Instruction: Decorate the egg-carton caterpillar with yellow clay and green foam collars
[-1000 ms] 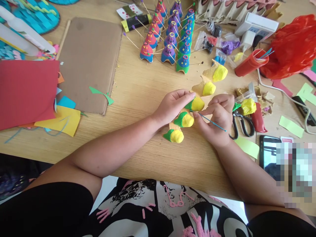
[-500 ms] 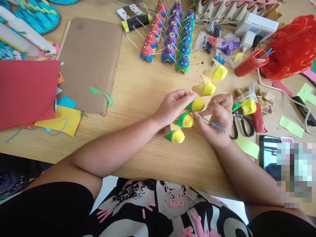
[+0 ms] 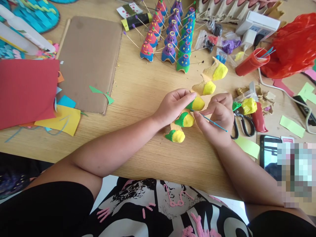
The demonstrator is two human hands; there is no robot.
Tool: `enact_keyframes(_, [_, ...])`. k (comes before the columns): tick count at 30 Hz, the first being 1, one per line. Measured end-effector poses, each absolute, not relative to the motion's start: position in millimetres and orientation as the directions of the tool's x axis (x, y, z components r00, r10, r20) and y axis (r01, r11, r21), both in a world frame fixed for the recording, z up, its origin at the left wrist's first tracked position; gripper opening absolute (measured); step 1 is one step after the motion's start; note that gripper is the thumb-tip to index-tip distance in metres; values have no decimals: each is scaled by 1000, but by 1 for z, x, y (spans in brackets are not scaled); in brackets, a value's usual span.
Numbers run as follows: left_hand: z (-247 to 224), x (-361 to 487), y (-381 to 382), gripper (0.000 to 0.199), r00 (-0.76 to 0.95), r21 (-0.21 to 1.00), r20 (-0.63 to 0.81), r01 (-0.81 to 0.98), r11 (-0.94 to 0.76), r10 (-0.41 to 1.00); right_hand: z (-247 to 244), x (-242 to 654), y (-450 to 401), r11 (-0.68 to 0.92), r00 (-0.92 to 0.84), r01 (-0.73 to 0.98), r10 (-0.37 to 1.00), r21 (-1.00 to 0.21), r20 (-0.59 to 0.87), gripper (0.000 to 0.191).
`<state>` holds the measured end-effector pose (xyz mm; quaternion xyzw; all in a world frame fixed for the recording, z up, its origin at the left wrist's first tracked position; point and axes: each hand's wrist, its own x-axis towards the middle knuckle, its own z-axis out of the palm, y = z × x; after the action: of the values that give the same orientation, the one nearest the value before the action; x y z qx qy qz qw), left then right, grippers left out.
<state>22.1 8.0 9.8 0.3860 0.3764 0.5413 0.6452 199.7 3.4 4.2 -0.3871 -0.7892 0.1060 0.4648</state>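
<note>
Left hand (image 3: 174, 104) nearly closed, thumb pressing third-nearest cone of yellow-topped cone strip (image 3: 198, 104) at table (image 3: 138, 158), between both hands. Right hand (image 3: 217, 120) curled, thumb and forefinger pinching thin blue stick (image 3: 215, 124). Stick tip by cone's green edge, hard to make out. Left fingertips hidden behind cone. Phone (image 3: 268, 153) partly covered by blurred squares. Tilted red cup (image 3: 247, 64) contains blue and pale sticks (image 3: 268, 53); purple lump (image 3: 229, 46) in clear bag.
</note>
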Motion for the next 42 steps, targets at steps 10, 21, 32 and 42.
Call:
enact_keyframes(10, [14,22,8,44,135,903,-78,-410,127,988,8,202,4,700,-315,473,701,-535,640,25])
enact_keyframes(21, [11,22,8,44,128,907,-59,-406,107,990,8,202,4,707,-315,489,690,-512,652,29])
enact_keyframes(32, [10,21,8,46,135,909,-49,-404,100,990,15,201,2,709,-324,447,697,-546,640,23])
enact_keyframes(42, [11,22,7,41,124,906,-70,-407,115,990,9,206,3,670,-332,486,736,-562,590,26])
